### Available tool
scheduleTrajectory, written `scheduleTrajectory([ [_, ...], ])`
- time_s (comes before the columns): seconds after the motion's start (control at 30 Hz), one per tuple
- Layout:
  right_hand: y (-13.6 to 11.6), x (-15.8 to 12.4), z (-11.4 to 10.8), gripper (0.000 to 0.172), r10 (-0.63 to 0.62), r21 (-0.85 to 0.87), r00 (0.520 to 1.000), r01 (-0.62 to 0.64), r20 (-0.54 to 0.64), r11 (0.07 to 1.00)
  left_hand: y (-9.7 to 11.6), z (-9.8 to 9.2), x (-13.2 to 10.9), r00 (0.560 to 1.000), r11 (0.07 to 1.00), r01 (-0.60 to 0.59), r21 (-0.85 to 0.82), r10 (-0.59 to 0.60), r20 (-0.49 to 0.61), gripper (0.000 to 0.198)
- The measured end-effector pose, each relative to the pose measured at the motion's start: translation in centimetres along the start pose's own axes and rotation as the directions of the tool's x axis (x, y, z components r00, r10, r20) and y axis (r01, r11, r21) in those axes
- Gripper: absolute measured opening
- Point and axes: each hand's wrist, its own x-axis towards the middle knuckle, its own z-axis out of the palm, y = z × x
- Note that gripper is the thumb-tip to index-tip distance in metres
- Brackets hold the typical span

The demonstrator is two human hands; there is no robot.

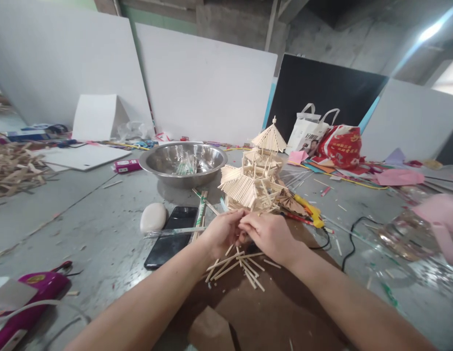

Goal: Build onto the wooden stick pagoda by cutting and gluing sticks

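My left hand [223, 233] and my right hand [270, 235] meet just in front of a pagoda model [244, 187] built from thin wooden sticks. Both have their fingers curled in and pinched together at the tips. Whatever they grip is hidden between the fingers. Below them, loose cut wooden sticks [252, 279] lie crisscrossed on a brown board [270, 314]. Wrapped chopsticks [201, 207] lie left of the model, and a clear plastic sleeve [175, 232] crosses a black phone [171, 248] beside my left hand.
A white rounded case [153, 218] sits by the phone, with a steel basin [149, 168] behind. A yellow glue gun [309, 210] with a black cord lies right of the model. A magenta device [39, 297] is at lower left, a clear jug [405, 234] at right, bags [339, 146] behind.
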Motion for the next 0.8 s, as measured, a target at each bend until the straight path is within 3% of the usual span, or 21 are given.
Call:
scheduleTrajectory([
  [0.1, 1.2, 1.5, -1.4, 0.019, 0.055, -0.031, 0.994, -0.058, -0.091, 0.998, -0.1, 0.1, 0.1, 0.995, 0.995, -0.094, 0.019, 0.094, -0.024, 0.015],
  [0.27, 3.6, 5.8, -2.7, 0.022, 0.108, -0.193, 0.993, -0.114, -0.042, 0.975, 0.1, -1.7, 1.2, 0.958, 0.978, -0.203, 0.039, 0.207, -0.201, 0.022],
  [0.4, 4.8, 8.9, -2.3, 0.023, 0.002, -0.371, 0.989, 0.053, 0.146, 0.927, 0.0, -3.2, 1.9, 0.949, 0.979, -0.195, 0.067, 0.206, -0.24, 0.02],
  [0.53, 4.5, 10.5, -2.1, 0.021, -0.037, -0.478, 0.941, 0.204, 0.336, 0.854, -0.1, -3.7, 2.3, 0.948, 0.982, -0.171, 0.083, 0.187, -0.258, 0.016],
  [0.67, 3.4, 11.3, -2.5, 0.02, 0.006, -0.49, 0.888, 0.248, 0.46, 0.836, -0.1, -3.9, 2.6, 0.959, 0.986, -0.146, 0.084, 0.162, -0.235, 0.014],
  [0.8, 2.8, 11.7, -2.6, 0.019, 0.022, -0.462, 0.861, 0.25, 0.508, 0.851, -0.2, -3.9, 2.6, 0.969, 0.988, -0.132, 0.082, 0.146, -0.197, 0.015],
])
